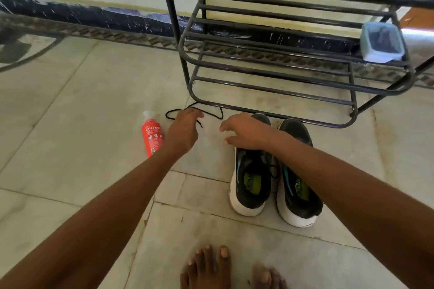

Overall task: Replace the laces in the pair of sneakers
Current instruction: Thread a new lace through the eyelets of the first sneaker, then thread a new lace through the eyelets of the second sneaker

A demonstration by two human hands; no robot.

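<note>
Two black sneakers with white soles stand side by side on the floor, the left sneaker (252, 180) and the right sneaker (297, 185), toes toward the rack. A loose black lace (217, 112) lies on the tiles in front of the rack's left corner. My left hand (184, 130) reaches over that lace, its fingertips at the lace; whether it grips it I cannot tell. My right hand (244, 130) hovers over the toe of the left sneaker, fingers relaxed and spread toward the lace, holding nothing.
A black metal shoe rack (270, 63) stands just behind the sneakers, with a small lidded plastic box (381, 42) on its right end. A red spray bottle (152, 135) lies on the tiles left of my left hand. My bare feet (206, 267) are at the bottom edge.
</note>
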